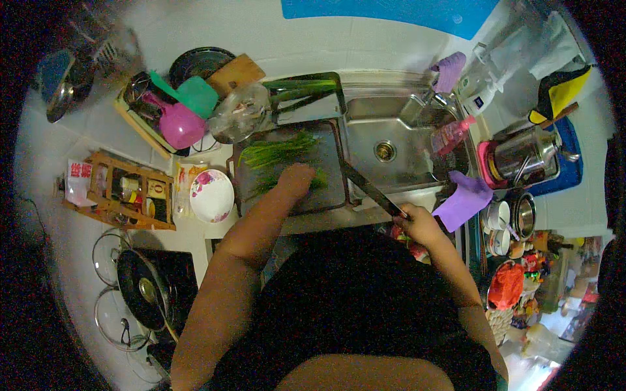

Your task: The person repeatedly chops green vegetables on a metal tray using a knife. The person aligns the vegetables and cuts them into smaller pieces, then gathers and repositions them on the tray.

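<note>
My left hand [297, 177] is over long green stalks [281, 149] on a dark-rimmed grey cutting board [335, 195]. Its fingers are blurred, and I cannot tell whether they grip any of the greens. Smaller green bits [320, 179] show beside the fingertips. In my right hand [416, 224] is the handle of a long dark kitchen knife [369, 186]. The blade points up and left, with its tip at the board's right edge, apart from the greens.
Right of the board is a steel sink [371, 171] with a pink bottle [447, 136] and a purple glove [462, 200] at its side. Leftward are a floral bowl [212, 195], a wooden rack [132, 190] and a frying pan [142, 288]. Behind stands a clear plastic container [242, 112].
</note>
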The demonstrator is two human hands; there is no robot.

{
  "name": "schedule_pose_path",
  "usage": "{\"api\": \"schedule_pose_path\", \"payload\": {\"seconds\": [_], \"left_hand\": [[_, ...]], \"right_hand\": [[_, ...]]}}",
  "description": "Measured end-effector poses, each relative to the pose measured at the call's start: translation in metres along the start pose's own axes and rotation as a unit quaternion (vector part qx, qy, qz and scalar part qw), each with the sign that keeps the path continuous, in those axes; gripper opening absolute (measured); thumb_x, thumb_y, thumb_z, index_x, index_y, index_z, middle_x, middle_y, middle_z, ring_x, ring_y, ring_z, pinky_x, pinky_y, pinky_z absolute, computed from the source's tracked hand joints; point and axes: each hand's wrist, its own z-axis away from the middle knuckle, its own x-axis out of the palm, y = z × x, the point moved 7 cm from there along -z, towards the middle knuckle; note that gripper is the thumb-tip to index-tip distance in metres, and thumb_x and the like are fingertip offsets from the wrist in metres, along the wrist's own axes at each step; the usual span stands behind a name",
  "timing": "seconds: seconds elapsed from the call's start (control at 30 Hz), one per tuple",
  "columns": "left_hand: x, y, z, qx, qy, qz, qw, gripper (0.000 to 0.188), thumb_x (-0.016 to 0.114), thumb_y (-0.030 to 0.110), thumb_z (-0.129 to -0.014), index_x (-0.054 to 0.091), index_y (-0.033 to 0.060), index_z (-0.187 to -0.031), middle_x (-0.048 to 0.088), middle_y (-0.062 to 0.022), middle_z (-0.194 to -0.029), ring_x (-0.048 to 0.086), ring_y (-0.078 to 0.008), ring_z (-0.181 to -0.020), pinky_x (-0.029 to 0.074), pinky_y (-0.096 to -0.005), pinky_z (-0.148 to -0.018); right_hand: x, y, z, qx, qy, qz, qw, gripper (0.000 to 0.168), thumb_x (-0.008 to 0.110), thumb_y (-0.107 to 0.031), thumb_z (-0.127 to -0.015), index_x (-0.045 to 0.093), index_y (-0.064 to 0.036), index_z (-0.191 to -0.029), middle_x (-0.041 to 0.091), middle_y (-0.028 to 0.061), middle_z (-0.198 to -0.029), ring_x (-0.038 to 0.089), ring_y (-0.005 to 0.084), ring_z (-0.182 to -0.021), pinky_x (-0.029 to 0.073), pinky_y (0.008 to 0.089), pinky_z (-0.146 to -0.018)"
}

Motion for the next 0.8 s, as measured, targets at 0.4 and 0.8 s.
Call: {"api": "schedule_pose_path", "payload": {"seconds": [0.4,0.8], "left_hand": [[0.035,-0.03,0.026,-0.098,0.071,0.11,0.987,0.024,0.064,0.015,-0.079,0.058,0.0053,-0.1,0.059,-0.0181,-0.108,0.056,-0.0359,-0.103,0.048,-0.0449,-0.084],[0.036,-0.046,0.065,0.021,0.108,0.015,0.994,0.032,0.067,0.016,-0.07,0.053,0.009,-0.099,0.051,-0.0144,-0.107,0.05,-0.0358,-0.101,0.043,-0.0488,-0.082]], "right_hand": [[0.012,-0.017,-0.014,-0.025,0.007,-0.062,0.998,0.021,0.062,-0.024,-0.085,0.061,-0.007,-0.096,0.063,0.0181,-0.093,0.06,0.0387,-0.088,0.047,0.0441,-0.076],[0.039,-0.039,-0.056,-0.035,0.034,-0.063,0.997,0.026,0.066,-0.029,-0.083,0.06,-0.005,-0.091,0.062,0.0154,-0.076,0.06,0.0334,-0.071,0.047,0.0412,-0.066]]}}
